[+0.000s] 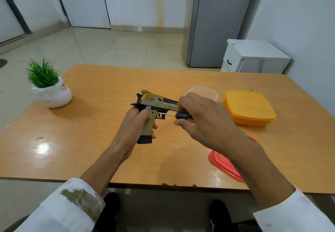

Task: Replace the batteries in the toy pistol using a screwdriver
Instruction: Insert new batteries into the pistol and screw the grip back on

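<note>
Head view: one toy pistol [155, 101], one screwdriver [181, 115].

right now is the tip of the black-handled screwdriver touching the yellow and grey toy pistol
Touching. The head view shows the black-handled screwdriver tip seated against the yellow and grey toy pistol with no gap.

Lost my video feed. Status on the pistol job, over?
Left hand grips toy pistol by its grip. Right hand holds screwdriver, tip at the pistol's side. Nothing in the way.
</note>
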